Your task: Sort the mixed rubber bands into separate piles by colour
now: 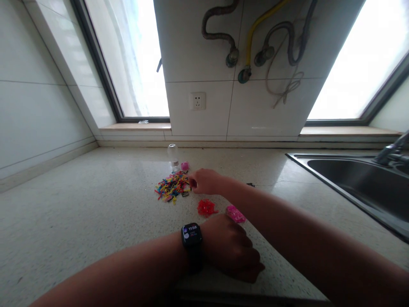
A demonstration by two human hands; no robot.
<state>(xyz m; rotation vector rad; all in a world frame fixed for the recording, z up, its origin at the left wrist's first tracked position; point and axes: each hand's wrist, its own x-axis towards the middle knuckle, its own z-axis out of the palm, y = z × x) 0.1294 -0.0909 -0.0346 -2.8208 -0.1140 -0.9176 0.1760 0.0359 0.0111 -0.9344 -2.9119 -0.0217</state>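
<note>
A mixed pile of small coloured rubber bands (172, 186) lies on the speckled counter. My right hand (206, 181) reaches to the right edge of this pile with its fingers curled together; what is in them, if anything, is hidden. Closer to me, my left hand (231, 247), with a black watch (191, 234) on its wrist, rests low over the counter. Its fingers are closed, and their inner side is out of sight. Just beyond it are a red heap of bands (206, 207) and a bright pink heap (236, 214), the latter partly bordered by my right forearm.
A clear bottle-shaped container (173, 157) stands behind the pile, beside a small pink cluster (185, 166). Several dark bands (251, 184) lie beyond my right forearm. A steel sink (351, 179) is set in at the right. The tiled wall (198, 123) closes off the back.
</note>
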